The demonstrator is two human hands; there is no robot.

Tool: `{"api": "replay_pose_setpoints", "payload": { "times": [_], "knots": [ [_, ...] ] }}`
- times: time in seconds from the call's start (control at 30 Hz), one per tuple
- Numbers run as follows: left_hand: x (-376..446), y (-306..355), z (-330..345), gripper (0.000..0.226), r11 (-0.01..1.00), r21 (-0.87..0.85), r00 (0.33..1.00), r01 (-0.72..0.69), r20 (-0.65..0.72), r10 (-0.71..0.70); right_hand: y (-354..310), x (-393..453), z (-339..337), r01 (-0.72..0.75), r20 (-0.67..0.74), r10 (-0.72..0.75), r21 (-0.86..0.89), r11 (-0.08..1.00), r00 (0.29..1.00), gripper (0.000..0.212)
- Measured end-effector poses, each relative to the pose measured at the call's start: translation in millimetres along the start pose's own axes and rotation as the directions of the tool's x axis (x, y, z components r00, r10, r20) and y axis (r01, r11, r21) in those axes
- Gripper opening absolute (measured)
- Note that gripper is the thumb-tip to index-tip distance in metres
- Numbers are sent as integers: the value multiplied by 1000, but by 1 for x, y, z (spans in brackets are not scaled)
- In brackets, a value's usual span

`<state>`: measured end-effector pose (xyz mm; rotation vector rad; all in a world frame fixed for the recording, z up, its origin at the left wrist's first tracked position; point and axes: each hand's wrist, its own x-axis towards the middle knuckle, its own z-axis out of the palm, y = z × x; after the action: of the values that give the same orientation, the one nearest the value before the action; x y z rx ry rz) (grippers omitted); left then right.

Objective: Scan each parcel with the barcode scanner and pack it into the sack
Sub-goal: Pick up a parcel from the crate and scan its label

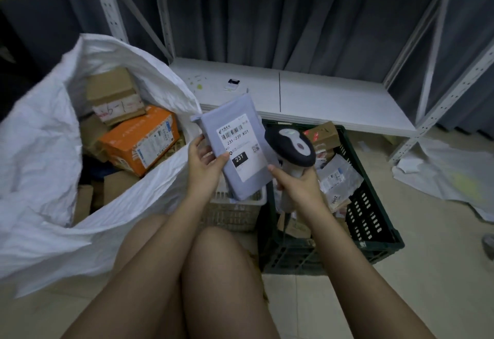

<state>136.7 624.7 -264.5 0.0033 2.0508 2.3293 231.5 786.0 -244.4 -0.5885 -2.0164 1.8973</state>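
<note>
My left hand (pixel 204 163) grips a flat grey mailer parcel (pixel 235 148) by its left edge, label side up, at the centre of the view. My right hand (pixel 296 182) grips the handle of the barcode scanner (pixel 291 146), whose dark head sits right beside the parcel's white label. The big white sack (pixel 40 151) stands open at the left. It holds an orange box (pixel 139 139) and several brown cartons.
A dark green crate (pixel 374 221) with more parcels sits at the right, a pale basket (pixel 232 213) under the held parcel. A low white shelf (pixel 320 95) with metal uprights runs behind. Crumpled white plastic (pixel 449 175) lies on the floor at the far right. My knees fill the foreground.
</note>
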Motion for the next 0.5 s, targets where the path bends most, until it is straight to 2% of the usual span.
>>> {"api": "replay_pose_setpoints", "payload": {
  "times": [0.17, 0.3, 0.37, 0.4, 0.5],
  "knots": [
    [2, 58, -54, 69, 982, -12, 971, -190, -153, 186, -47, 11, 44, 32, 6, -32, 62, 998, 999, 48],
    [2, 90, -109, 64, 956, 76, 909, -284, -295, 294, -69, 18, 97, 23, 37, -26, 86, 996, 999, 31],
    [2, 99, -133, 65, 945, 128, 885, -300, -331, 326, -67, 23, 122, 4, 12, -4, 67, 998, 1000, 31],
    [3, 102, -144, 65, 940, 158, 874, -303, -347, 340, -64, 26, 135, -2, -4, 3, 53, 999, 1000, 34],
    [8, 104, -165, 60, 925, 224, 853, -308, -365, 372, -54, 36, 166, -19, -63, 21, 29, 999, 998, 77]
  ]
}}
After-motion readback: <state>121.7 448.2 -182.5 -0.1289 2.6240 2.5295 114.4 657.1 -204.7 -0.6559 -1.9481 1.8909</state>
